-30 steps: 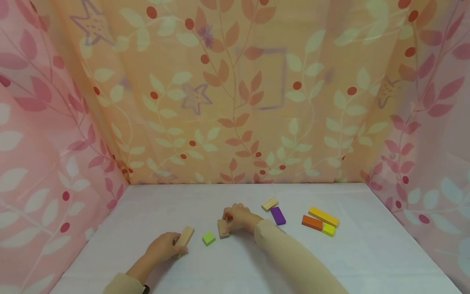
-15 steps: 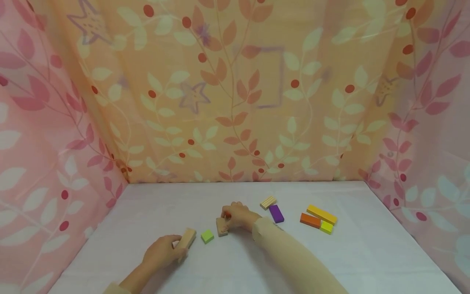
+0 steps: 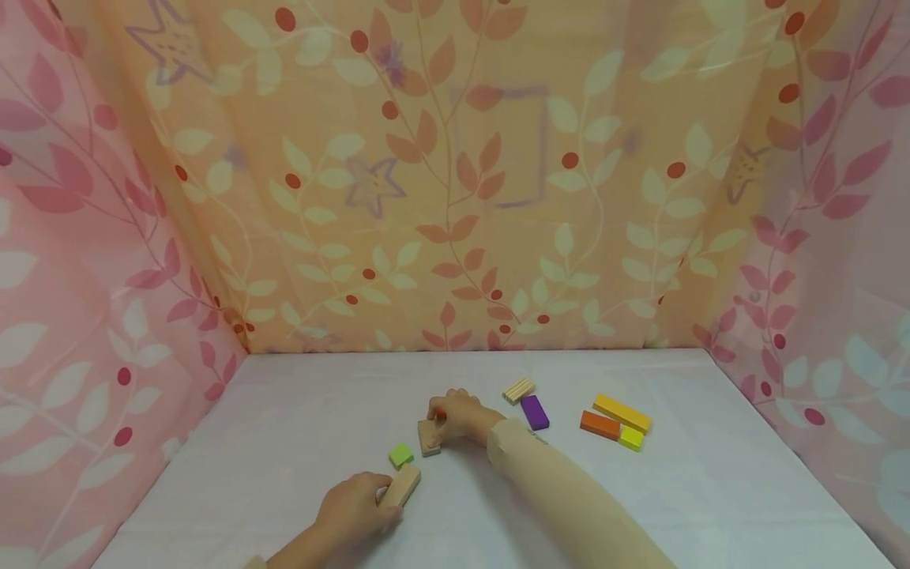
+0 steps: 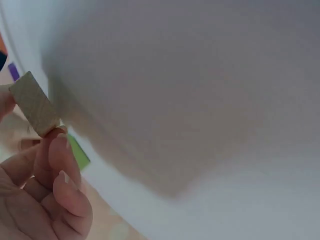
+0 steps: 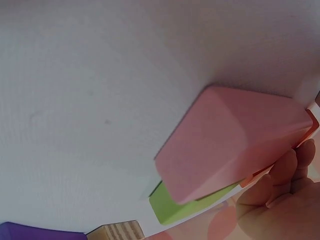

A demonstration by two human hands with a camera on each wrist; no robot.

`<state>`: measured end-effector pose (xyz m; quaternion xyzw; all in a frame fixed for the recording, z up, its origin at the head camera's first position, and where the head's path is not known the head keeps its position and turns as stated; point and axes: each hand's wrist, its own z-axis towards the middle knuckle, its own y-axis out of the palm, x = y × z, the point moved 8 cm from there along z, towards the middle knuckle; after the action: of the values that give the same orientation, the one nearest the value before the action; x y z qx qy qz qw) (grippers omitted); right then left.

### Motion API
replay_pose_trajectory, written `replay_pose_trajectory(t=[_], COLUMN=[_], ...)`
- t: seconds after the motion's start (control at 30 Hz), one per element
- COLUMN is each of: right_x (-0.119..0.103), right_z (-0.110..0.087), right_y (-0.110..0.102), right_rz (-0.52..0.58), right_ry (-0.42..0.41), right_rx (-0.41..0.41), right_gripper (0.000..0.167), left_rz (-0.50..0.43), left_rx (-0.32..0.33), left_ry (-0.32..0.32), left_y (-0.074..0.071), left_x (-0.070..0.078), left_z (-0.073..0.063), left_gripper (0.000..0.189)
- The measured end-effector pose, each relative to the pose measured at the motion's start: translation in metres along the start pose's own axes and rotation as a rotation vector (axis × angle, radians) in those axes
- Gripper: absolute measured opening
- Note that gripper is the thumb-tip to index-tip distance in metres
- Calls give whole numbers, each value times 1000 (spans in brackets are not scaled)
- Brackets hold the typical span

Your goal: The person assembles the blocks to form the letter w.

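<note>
In the head view my left hand (image 3: 355, 506) grips a pale wooden block (image 3: 402, 485) between thumb and fingers, just on the near side of a light green block (image 3: 401, 454). Its squared end (image 4: 35, 105) shows in the left wrist view. My right hand (image 3: 462, 416) bends its fingers around an orange piece, mostly hidden, with the thumb against a second wooden block (image 3: 429, 438) that lies on the table. From the right wrist, a pink block (image 5: 210, 142) appears by the fingers, with a green block (image 5: 172, 207) behind it and an orange edge (image 5: 314, 120) at the fingertips.
Right of my right hand lie a striped wooden piece (image 3: 519, 390) and a purple block (image 3: 535, 412). Farther right, an orange block (image 3: 600, 424), a long yellow-orange block (image 3: 622, 413) and a bright yellow block (image 3: 631, 438) sit close together. Patterned curtains (image 3: 455, 174) enclose the white table (image 3: 284, 411).
My left hand has carried the wooden block to the right, bringing it close to the light green block. My right hand has stayed in place.
</note>
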<state>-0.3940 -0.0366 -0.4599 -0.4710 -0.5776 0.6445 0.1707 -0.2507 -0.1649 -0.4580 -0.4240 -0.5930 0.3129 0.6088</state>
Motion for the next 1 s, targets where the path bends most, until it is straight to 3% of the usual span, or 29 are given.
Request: replay_pose_trajectory(t=[0.17, 0.3, 0.43, 0.67, 1.0], right_x=[0, -1, 0, -2, -3], right_z=[0, 0, -1, -3, -2], right_y=[1, 2, 0, -1, 0], right_rz=[-17, -20, -15, -15, -14], right_ry=[14, 20, 23, 5, -5], right_rx=[-2, -8, 1, 16, 24], right_gripper=[37, 37, 37, 36, 36], left_rz=[-11, -83, -73, 139, 238], left_rx=[-46, -125, -191, -111, -26], left_ry=[98, 130, 157, 201, 187], left_y=[10, 19, 30, 38, 34], left_x=[13, 22, 35, 56, 64], left_z=[-1, -1, 4, 15, 20], left_gripper=[58, 62, 64, 64, 63])
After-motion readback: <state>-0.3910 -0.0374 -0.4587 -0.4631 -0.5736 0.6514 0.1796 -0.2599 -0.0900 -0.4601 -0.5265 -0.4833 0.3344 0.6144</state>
